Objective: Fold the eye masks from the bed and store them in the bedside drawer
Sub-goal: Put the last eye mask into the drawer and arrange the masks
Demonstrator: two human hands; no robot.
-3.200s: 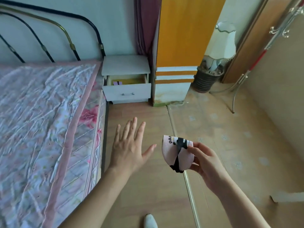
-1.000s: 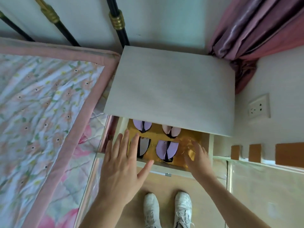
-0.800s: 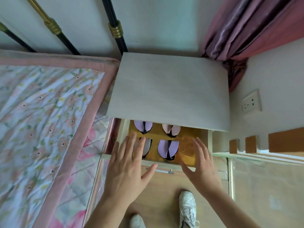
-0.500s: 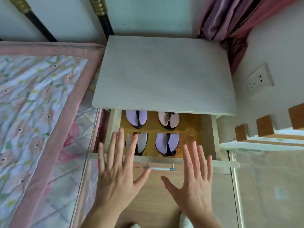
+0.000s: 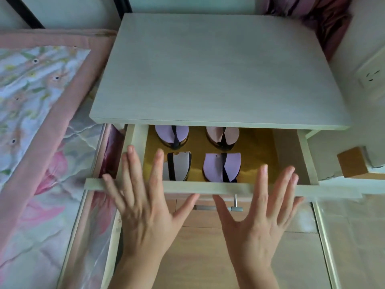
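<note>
right hand (image 5: 258, 222) no longer holds mask, now flat beside left hand (image 5: 143, 209) at drawer front (image 5: 208, 187).

Four folded masks (image 5: 221, 167) in drawer (image 5: 208, 187)

Matt pale wood-grain nightstand top (image 5: 218, 71), glossy yellow drawer lining (image 5: 256, 147), brushed-metal handle (image 5: 216, 208), soft cloth eye masks (image 5: 221, 167).

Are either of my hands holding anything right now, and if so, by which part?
Nothing is held. The left hand and right hand are both spread flat with straight fingers over the front edge of the open white wooden drawer, gripping neither it nor the folded eye masks.
</note>
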